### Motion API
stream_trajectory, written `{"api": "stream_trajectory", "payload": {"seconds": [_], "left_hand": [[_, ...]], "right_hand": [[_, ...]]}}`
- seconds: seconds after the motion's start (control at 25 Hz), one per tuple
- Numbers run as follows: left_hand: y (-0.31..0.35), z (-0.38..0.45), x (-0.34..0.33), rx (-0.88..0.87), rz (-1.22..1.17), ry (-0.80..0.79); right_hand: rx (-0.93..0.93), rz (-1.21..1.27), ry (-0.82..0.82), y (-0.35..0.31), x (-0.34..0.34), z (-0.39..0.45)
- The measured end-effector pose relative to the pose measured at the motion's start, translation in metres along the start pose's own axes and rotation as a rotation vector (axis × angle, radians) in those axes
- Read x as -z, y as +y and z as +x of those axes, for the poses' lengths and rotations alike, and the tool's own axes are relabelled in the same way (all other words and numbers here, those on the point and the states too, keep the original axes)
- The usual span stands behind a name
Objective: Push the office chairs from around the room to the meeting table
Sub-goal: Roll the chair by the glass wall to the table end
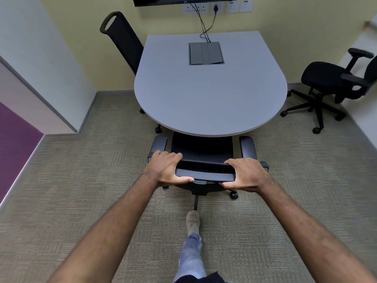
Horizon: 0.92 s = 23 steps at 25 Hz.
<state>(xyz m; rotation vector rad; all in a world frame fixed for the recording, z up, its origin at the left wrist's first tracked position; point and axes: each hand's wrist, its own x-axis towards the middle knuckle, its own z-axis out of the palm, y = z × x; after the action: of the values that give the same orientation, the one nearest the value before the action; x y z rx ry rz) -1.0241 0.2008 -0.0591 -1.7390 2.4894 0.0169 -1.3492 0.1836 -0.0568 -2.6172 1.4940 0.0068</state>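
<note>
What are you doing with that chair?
A person grips the back of a black chair with the left hand and right hand; its seat is partly under the round end of the table. A second chair stands at the table's left side. A third chair stands apart on the right.

Both bare forearms reach from the lower corners toward frame centre. Left hand and right hand are each curled closed in a grip, fingers above, thumbs below. One leg extends forward at lower centre.
</note>
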Motion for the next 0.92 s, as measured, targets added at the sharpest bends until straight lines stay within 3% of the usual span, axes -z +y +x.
{"api": "stream_trajectory", "payload": {"seconds": [0.92], "left_hand": [[0.001, 0.002, 0.000, -0.015, 0.007, 0.027]], "right_hand": [[-0.041, -0.019, 0.038, -0.002, -0.005, -0.003]]}}
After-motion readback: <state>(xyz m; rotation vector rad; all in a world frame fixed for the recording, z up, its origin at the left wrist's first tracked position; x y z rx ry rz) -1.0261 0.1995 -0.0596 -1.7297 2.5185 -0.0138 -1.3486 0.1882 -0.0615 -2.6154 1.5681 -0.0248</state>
